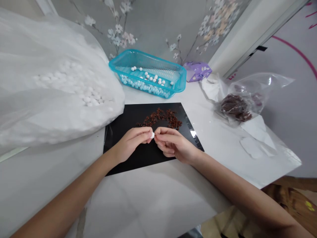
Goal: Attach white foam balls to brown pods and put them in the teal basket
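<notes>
Both hands meet over a black mat (128, 122) on the white table. My left hand (131, 142) and my right hand (172, 144) pinch one small white ball (152, 135) between their fingertips. Just beyond the fingers lies a loose pile of dark brown star-shaped pieces (162, 118) on the mat. Farther back stands a turquoise plastic basket (178, 74) with several white balls in it.
A big translucent white bag (49, 89) full of white balls fills the left side. A clear bag with more brown pieces (235, 107) lies at the right, beside crumpled plastic. A purple tissue pack (197, 70) sits by the wall. The table edge runs at lower right.
</notes>
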Demonstrator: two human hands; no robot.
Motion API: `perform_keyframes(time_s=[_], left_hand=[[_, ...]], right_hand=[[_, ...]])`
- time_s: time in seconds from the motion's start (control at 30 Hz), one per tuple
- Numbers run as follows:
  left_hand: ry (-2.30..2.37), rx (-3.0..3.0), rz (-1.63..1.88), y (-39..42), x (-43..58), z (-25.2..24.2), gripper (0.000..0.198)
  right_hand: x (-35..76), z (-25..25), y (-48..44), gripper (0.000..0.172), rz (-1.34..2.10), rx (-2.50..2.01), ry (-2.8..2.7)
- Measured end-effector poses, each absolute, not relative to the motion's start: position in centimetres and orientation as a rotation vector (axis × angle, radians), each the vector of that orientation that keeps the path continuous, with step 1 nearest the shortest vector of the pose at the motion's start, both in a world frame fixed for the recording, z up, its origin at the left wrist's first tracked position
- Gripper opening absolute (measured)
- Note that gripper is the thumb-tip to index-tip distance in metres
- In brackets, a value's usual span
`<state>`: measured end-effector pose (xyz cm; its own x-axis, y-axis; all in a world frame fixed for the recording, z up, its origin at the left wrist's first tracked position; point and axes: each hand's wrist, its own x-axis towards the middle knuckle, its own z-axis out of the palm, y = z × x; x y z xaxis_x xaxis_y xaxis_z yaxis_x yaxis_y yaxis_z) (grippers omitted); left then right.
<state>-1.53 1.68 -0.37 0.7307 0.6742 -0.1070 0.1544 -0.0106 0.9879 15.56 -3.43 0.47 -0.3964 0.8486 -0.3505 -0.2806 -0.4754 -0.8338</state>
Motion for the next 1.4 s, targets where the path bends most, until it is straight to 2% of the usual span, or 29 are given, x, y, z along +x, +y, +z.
perform_keyframes(time_s=[0.67,1.4], left_hand=[[0.703,1.560,0.471,1.77,-1.55,-0.48,0.025],[0.800,1.499,0.480,1.72,-1.09,-0.02,0.043]], right_hand=[[15.56,0.17,-3.54,0.011,1.915,-1.001,-0.939],[15.40,0.29,-3.52,0.013,1.899,-1.007,-0.898]])
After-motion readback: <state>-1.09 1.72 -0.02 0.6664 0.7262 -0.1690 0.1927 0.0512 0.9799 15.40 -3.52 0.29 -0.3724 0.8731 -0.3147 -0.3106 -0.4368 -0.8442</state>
